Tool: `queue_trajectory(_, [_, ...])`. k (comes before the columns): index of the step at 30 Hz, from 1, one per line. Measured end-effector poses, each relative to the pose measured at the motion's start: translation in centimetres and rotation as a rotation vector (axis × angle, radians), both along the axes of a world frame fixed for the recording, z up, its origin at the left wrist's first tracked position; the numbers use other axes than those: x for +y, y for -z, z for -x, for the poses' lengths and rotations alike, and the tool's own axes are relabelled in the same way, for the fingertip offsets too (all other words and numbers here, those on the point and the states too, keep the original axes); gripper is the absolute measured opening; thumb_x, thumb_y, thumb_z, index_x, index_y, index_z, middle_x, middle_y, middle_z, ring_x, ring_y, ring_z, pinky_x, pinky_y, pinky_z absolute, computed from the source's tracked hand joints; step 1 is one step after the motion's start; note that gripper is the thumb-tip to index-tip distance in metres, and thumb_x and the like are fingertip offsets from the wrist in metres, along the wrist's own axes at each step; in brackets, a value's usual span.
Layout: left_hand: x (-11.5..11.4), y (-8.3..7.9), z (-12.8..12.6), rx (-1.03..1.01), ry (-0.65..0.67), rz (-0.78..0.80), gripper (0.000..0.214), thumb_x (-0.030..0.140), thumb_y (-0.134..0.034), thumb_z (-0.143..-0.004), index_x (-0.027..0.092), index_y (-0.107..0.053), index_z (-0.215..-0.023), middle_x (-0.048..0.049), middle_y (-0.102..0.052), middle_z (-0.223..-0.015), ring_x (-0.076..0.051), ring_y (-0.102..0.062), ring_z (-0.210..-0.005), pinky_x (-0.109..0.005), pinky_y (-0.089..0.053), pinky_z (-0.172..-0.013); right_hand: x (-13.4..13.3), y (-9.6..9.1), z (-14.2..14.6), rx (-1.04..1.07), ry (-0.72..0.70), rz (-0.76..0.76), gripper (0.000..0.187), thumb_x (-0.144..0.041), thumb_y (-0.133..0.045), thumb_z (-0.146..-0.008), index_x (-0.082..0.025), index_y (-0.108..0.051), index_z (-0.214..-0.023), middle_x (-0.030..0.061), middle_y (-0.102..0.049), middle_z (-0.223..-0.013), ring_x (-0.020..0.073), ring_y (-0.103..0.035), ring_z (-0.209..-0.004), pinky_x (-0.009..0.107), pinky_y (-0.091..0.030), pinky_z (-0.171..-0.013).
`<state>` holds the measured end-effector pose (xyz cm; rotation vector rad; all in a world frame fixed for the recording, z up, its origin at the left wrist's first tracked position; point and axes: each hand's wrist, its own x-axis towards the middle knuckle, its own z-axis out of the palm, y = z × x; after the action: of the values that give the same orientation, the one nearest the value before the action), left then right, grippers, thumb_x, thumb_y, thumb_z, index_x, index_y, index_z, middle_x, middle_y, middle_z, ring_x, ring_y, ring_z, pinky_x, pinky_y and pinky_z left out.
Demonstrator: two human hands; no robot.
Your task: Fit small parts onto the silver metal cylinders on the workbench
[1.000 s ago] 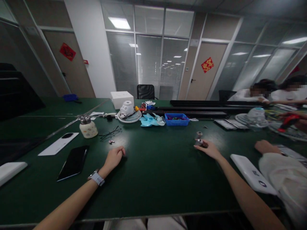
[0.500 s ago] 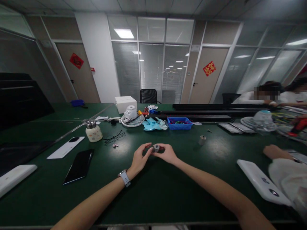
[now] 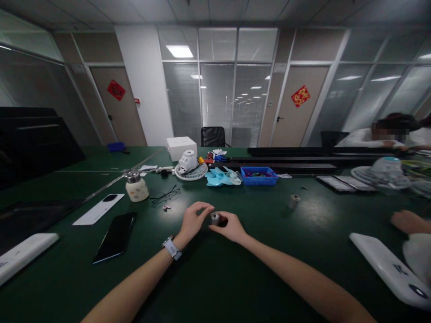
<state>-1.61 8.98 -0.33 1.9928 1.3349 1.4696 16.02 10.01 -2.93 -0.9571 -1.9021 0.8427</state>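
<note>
In the middle of the green table, my right hand (image 3: 232, 227) grips a small motor (image 3: 214, 219), a grey metal cylinder standing upright. Thumb and fingers hold it from the right side. My left hand (image 3: 194, 221), with a watch on its wrist, is just left of the motor; its thumb and fingers are curved and apart, with nothing visible between them. A second grey metal cylinder (image 3: 294, 201) of similar look stands on the table farther right.
Blue fan blades (image 3: 222, 176), a white fan body (image 3: 189, 166) and a blue tray (image 3: 259, 177) of small parts lie ahead. Left are a jar (image 3: 137, 187), glasses (image 3: 165, 195), an earbud (image 3: 166, 208) and a black phone (image 3: 115, 237). A white casing (image 3: 390, 269) and another person's hand (image 3: 409, 222) are right.
The motor has come down toward the tabletop in my right hand. My left fingers, close around it before, have moved off to its left. The view has shifted slightly.
</note>
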Motion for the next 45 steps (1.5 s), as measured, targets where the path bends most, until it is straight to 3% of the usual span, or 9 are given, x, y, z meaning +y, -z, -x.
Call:
queue_trajectory(3, [0.7, 0.3, 2.5, 0.085, -0.028, 0.034, 0.026, 0.044, -0.060, -0.079, 0.022, -0.073, -0.085, -0.0038, -0.072, -0.089, -0.019, -0.061, -0.087, -0.032, -0.044, -0.082, -0.3, -0.4, 0.0, -0.001, 0.000, 0.031, 0.048, -0.043, -0.075, -0.062, -0.019, -0.067, -0.103, 0.0057, -0.070, -0.095, 0.0188, -0.063, -0.081, 0.032, -0.049, -0.075])
queue_trajectory(6, [0.8, 1.1, 4.7, 0.252, 0.045, 0.173, 0.028, 0.046, -0.059, -0.079, 0.024, -0.074, -0.086, -0.0032, -0.072, -0.081, -0.018, -0.060, -0.078, -0.030, -0.043, -0.076, -0.6, -0.8, -0.1, -0.016, -0.003, 0.042, 0.048, -0.041, -0.075, -0.062, -0.019, -0.067, -0.104, 0.0061, -0.070, -0.097, 0.0191, -0.063, -0.083, 0.033, -0.050, -0.077])
queue_trajectory(12, [0.5, 1.6, 5.1, 0.391, 0.120, 0.285, 0.031, 0.048, -0.057, -0.078, 0.025, -0.075, -0.090, -0.0035, -0.072, -0.081, -0.018, -0.059, -0.076, -0.028, -0.041, -0.072, -0.9, -1.4, -0.2, -0.033, 0.002, 0.052, 0.048, -0.040, -0.075, -0.063, -0.018, -0.066, -0.105, 0.0065, -0.069, -0.098, 0.0192, -0.063, -0.085, 0.034, -0.050, -0.078])
queue_trajectory(19, [0.8, 1.4, 5.3, 0.051, -0.074, 0.322, 0.050, 0.052, -0.047, -0.081, 0.017, -0.066, -0.111, -0.0054, -0.070, -0.085, -0.018, -0.060, -0.072, -0.028, -0.043, -0.066, -0.8, -1.2, -0.4, 0.002, -0.009, 0.109, 0.048, -0.040, -0.077, -0.061, -0.019, -0.062, -0.102, 0.0056, -0.069, -0.094, 0.0192, -0.063, -0.086, 0.036, -0.048, -0.080])
queue_trajectory(24, [1.0, 1.4, 5.7, 0.023, -0.215, 0.292, 0.049, 0.051, -0.043, -0.081, 0.015, -0.068, -0.104, -0.0019, -0.062, -0.065, -0.018, -0.058, -0.064, -0.027, -0.042, -0.061, 0.4, -1.0, -1.0, 0.287, -0.071, 0.356, 0.042, -0.038, -0.077, -0.061, -0.018, -0.058, -0.093, 0.0062, -0.069, -0.092, 0.0211, -0.064, -0.090, 0.039, -0.047, -0.086])
queue_trajectory(28, [0.9, 1.5, 5.6, 0.065, -0.199, 0.296, 0.048, 0.052, -0.041, -0.082, 0.016, -0.068, -0.100, -0.0015, -0.061, -0.064, -0.018, -0.059, -0.064, -0.027, -0.041, -0.060, 1.9, -1.5, -2.4, 0.636, -0.181, 0.667, 0.028, -0.029, -0.065, -0.076, -0.014, -0.059, -0.099, 0.0080, -0.069, -0.092, 0.0191, -0.064, -0.093, 0.035, -0.043, -0.093])
queue_trajectory(33, [0.7, 1.4, 5.2, 0.071, -0.187, 0.306, 0.048, 0.053, -0.042, -0.082, 0.016, -0.068, -0.098, -0.0017, -0.061, -0.065, -0.018, -0.059, -0.065, -0.027, -0.041, -0.061, 2.8, -2.3, -3.7, 0.894, -0.129, 0.987, 0.022, -0.025, -0.043, -0.091, -0.012, -0.057, -0.101, 0.0095, -0.067, -0.092, 0.0145, -0.065, -0.082, 0.031, -0.049, -0.086])
queue_trajectory(39, [0.3, 1.1, 4.8, 0.097, -0.181, 0.304, 0.047, 0.053, -0.042, -0.082, 0.016, -0.068, -0.096, -0.0012, -0.060, -0.063, -0.017, -0.058, -0.062, -0.027, -0.039, -0.059, 2.8, -2.4, -3.9, 1.001, -0.091, 1.074, 0.014, -0.023, -0.048, -0.089, -0.015, -0.056, -0.096, 0.0050, -0.064, -0.084, 0.0124, -0.063, -0.076, 0.029, -0.052, -0.079])
queue_trajectory(45, [0.3, 1.3, 4.8, 0.096, -0.179, 0.302, 0.046, 0.052, -0.042, -0.081, 0.017, -0.069, -0.095, -0.0012, -0.061, -0.064, -0.017, -0.057, -0.062, -0.027, -0.040, -0.059, 3.0, -2.5, -4.8, 1.039, -0.190, 1.083, 0.028, -0.038, -0.043, -0.089, -0.014, -0.054, -0.099, 0.0106, -0.062, -0.099, 0.0167, -0.063, -0.090, 0.033, -0.052, -0.079])
